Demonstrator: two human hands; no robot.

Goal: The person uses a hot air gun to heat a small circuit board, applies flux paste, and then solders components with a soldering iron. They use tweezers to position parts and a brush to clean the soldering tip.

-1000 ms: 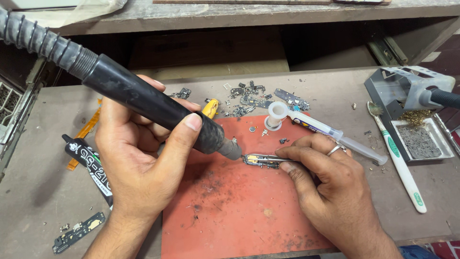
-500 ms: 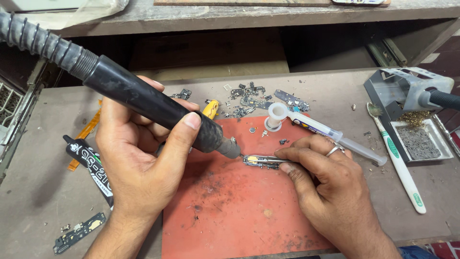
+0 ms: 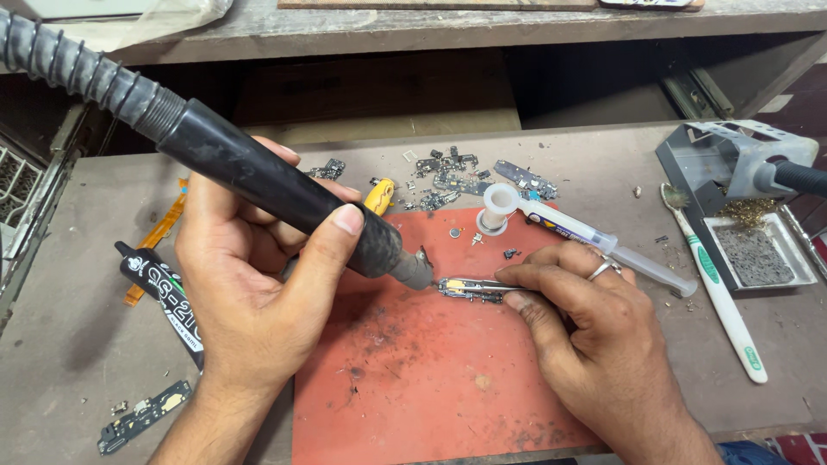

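Note:
My left hand [image 3: 245,310] grips a thick black hot-air wand [image 3: 284,198] with a ribbed hose running off to the upper left. Its metal nozzle tip [image 3: 416,271] points down at a small narrow circuit board [image 3: 469,288] lying on a red work mat [image 3: 422,370]. My right hand [image 3: 594,344], with a ring on one finger, pinches metal tweezers that hold this board flat against the mat. The nozzle sits just left of the board's end, almost touching it.
A flux syringe [image 3: 586,237] with a white cap lies behind my right hand. Several small boards and scraps [image 3: 457,176] are heaped at the mat's far edge. A black glue tube [image 3: 164,297], a toothbrush [image 3: 719,297] and a soldering iron stand [image 3: 741,185] with tray flank the mat.

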